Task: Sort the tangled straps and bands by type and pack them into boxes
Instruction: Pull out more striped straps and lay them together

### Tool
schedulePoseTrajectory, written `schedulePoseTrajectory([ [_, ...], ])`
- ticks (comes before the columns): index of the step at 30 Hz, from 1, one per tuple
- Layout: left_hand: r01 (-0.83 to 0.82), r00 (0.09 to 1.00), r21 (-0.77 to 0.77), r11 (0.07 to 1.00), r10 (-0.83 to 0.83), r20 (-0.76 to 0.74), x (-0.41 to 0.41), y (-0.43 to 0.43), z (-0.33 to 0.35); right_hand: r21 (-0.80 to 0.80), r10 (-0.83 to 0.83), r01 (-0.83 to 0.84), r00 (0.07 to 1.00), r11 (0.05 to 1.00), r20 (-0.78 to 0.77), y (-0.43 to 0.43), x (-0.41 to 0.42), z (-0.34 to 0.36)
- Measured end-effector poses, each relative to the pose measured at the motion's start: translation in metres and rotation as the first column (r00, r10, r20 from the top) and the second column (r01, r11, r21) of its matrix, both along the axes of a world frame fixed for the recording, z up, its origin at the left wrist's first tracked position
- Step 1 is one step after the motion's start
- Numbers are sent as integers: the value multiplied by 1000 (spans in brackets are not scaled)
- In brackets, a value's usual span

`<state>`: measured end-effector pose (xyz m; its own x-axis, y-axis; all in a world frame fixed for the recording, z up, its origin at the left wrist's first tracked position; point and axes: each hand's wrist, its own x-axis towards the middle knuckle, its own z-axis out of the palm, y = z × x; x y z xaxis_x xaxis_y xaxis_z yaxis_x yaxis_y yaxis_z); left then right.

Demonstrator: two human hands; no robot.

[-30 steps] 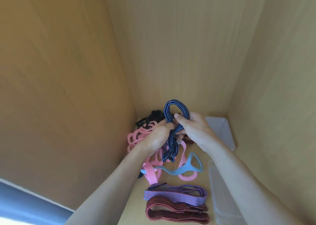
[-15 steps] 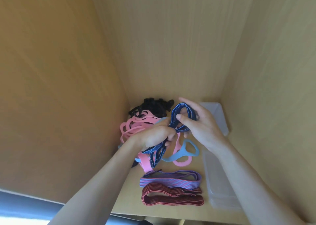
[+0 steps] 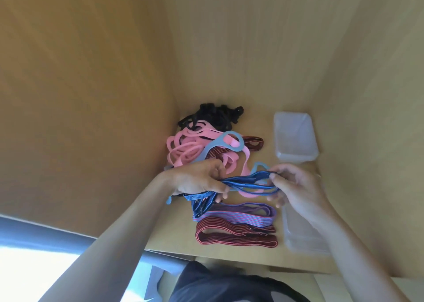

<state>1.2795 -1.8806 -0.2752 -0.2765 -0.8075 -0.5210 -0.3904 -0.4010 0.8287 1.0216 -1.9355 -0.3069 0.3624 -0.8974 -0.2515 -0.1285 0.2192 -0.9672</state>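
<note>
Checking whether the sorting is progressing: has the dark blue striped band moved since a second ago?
Yes. The dark blue striped band was held upright over the pink pile; now both hands stretch it level, lower, toward the purple band.

Both hands are holding a dark blue striped band (image 3: 246,183) stretched between them above the worktop (image 3: 174,228): the left hand (image 3: 199,180) is gripping one end, the right hand (image 3: 296,187) is pinching the other. Behind them a tangle of pink bands (image 3: 190,150) and black straps (image 3: 218,115) is lying, a purple striped band (image 3: 238,214) and a red striped band (image 3: 236,235) in front, two clear boxes (image 3: 296,138) at the right.
</note>
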Motion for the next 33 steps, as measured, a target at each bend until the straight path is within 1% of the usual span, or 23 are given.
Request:
schedulePoseTrajectory([
  [3, -12, 991, -65, 998, 21, 131, -2, 11, -5, 3, 43, -43, 997, 999, -58, 9, -9, -11],
  [6, -38, 977, -157, 987, 70, 201, -6, 19, -9, -41, 47, -53, 988, 998, -145, 20, -14, -22],
  [8, -27, 965, -174, 984, 71, 252, -9, 25, -14, -65, 70, -86, 972, 994, -224, 26, -17, -28],
  [11, 42, 927, -219, 975, 43, 371, -13, 34, -18, -53, 114, -136, 947, 989, -300, 34, -22, -34],
  [14, 130, 852, -262, 956, 27, 522, -21, 42, -21, -64, 128, -166, 911, 984, -391, 40, -25, -37],
  [15, 155, 819, -268, 951, 28, 573, -24, 44, -22, -86, 124, -181, 886, 980, -448, 40, -26, -39],
  [17, 211, 742, -294, 932, 43, 669, -33, 49, -29, -135, 115, -240, 797, 961, -593, 40, -27, -43],
  [19, 269, 660, -368, 890, 108, 744, -42, 57, -38, -196, 70, -305, 682, 932, -728, 39, -28, -46],
  [20, 291, 633, -414, 863, 150, 759, -46, 61, -43, -214, 47, -324, 641, 922, -766, 38, -29, -46],
  [22, 288, 641, -464, 838, 191, 743, -53, 69, -52, -213, 43, -341, 610, 916, -791, 37, -30, -45],
  [24, 302, 647, -439, 846, 156, 746, -58, 76, -60, -188, 72, -359, 600, 914, -796, 37, -31, -45],
  [25, 349, 619, -402, 846, 114, 777, -58, 80, -63, -180, 82, -368, 595, 912, -799, 37, -31, -45],
  [27, 452, 527, -321, 832, 41, 849, -59, 84, -72, -165, 96, -378, 583, 911, -806, 38, -30, -44],
  [29, 514, 470, -284, 809, 12, 883, -59, 85, -80, -153, 107, -387, 572, 909, -813, 37, -29, -43],
  [31, 535, 457, -278, 798, 3, 889, -57, 84, -87, -157, 108, -398, 567, 904, -817, 36, -28, -43],
  [33, 545, 464, -286, 788, 1, 886, -54, 83, -90, -162, 104, -387, 582, 907, -807, 34, -26, -41],
])
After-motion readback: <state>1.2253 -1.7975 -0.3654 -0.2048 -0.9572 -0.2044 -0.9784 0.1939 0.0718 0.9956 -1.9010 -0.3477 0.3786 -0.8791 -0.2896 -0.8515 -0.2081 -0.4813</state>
